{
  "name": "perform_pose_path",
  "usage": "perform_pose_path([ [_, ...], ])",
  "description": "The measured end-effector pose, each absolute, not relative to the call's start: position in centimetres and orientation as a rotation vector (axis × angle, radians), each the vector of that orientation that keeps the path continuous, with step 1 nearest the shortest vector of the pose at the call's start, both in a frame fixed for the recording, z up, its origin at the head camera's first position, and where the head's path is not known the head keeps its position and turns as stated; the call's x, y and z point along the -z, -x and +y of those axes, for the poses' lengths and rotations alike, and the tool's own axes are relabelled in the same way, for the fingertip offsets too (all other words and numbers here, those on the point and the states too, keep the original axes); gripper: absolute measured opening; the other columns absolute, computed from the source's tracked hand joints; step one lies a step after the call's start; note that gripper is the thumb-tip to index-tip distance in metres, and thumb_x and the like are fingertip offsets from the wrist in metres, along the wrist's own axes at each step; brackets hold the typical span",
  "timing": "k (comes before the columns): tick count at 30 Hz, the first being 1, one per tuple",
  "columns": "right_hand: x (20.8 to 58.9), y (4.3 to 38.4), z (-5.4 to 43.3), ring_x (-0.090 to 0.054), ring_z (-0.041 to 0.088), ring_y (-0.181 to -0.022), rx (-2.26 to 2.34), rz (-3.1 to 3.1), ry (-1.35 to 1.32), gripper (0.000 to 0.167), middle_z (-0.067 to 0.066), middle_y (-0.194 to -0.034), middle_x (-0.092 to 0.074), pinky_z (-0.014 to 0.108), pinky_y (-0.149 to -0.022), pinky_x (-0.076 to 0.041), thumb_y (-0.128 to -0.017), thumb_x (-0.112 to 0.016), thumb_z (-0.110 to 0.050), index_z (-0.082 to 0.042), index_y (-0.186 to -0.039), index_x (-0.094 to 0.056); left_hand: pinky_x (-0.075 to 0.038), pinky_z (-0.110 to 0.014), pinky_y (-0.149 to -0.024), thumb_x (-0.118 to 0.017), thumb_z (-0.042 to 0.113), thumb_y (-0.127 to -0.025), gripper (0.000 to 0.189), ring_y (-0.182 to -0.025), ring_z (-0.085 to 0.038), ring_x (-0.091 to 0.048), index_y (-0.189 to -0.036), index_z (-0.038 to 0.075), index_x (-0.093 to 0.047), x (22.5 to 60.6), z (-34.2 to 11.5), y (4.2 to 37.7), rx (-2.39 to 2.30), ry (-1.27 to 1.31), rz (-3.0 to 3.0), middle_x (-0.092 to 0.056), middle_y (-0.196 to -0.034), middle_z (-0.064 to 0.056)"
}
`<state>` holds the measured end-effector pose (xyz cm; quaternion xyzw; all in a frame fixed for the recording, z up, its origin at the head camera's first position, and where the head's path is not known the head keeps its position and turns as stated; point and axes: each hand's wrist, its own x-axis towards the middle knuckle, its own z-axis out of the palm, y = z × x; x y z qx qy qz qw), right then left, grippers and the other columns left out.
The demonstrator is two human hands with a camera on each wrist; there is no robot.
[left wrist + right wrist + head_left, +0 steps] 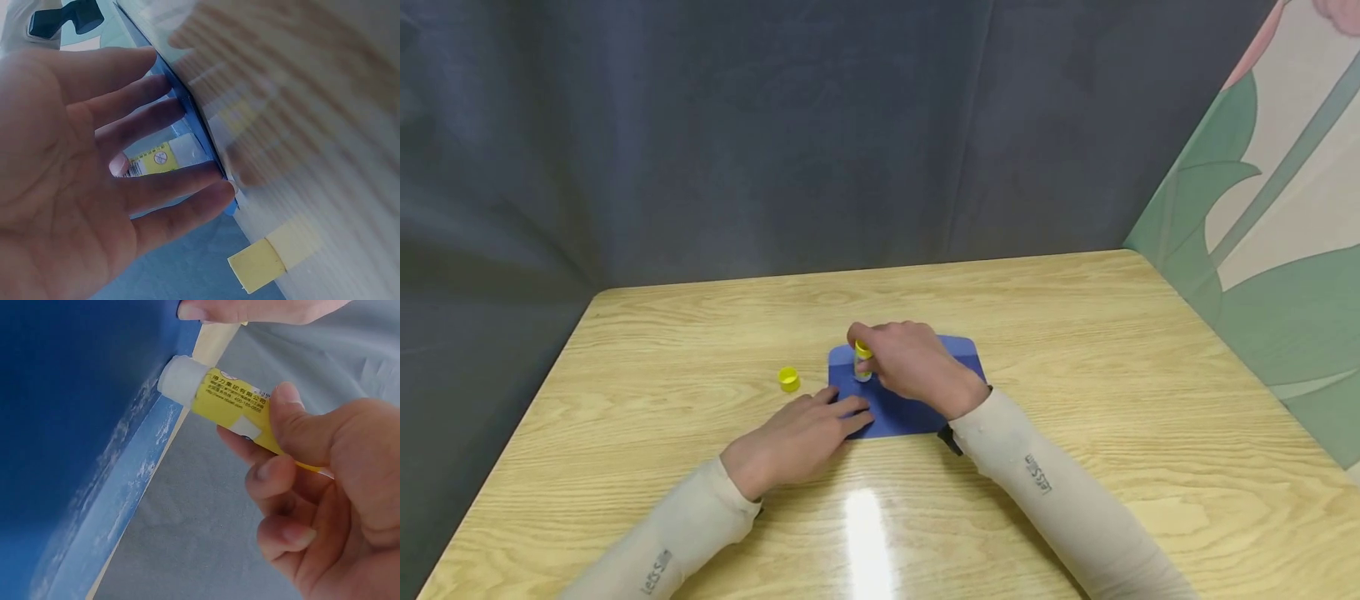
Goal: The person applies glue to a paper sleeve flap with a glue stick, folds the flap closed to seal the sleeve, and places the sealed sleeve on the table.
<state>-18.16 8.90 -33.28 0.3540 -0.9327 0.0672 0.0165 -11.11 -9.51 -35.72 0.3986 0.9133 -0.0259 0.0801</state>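
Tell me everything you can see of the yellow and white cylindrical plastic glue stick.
The yellow and white cylindrical plastic glue stick has a yellow label with small dark print and a barcode, a whitish lower end and a yellow upper end. It is held nearly upright, whitish end down, and appears to touch the flat blue paper envelope. The person's bare right hand grips its upper part.

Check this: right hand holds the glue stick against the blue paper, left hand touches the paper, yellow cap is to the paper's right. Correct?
Not quite: the head view shows the yellow cap to the left of the blue paper, not its right. The right hand holds the glue stick against that paper and the left hand touches it.
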Motion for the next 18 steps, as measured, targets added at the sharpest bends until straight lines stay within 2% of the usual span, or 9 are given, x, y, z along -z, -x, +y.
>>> perform_pose_path([
  [7, 33.2, 17.9, 9.9, -0.053, 0.013, -0.056, -0.185, -2.923, -1.057, 0.028, -0.001, -0.084, -0.071, 0.026, -0.051, -0.045, -0.094, -0.07, -0.025, -0.018, -0.119, -0.062, -0.051, -0.051, -0.096, -0.054, 0.024, -0.103, 0.043, -0.133, -0.039, -0.049, -0.146, 0.017, -0.052, 35.6, -9.5, 11.1, 0.084, -1.159, 2.721, -0.05, -0.148, 0.0],
  [18, 33.4, 17.7, 12.9, -0.05, 0.012, -0.054, -0.204, -2.915, -1.014, 0.026, -0.003, -0.08, -0.07, 0.025, -0.048, -0.039, -0.091, -0.073, -0.021, -0.017, -0.116, -0.064, -0.048, -0.056, -0.102, -0.054, 0.024, -0.103, 0.045, -0.137, -0.043, -0.045, -0.148, 0.018, -0.05, 35.6, -9.5, 11.0, 0.102, -1.124, 2.712, -0.047, -0.151, -0.001],
])
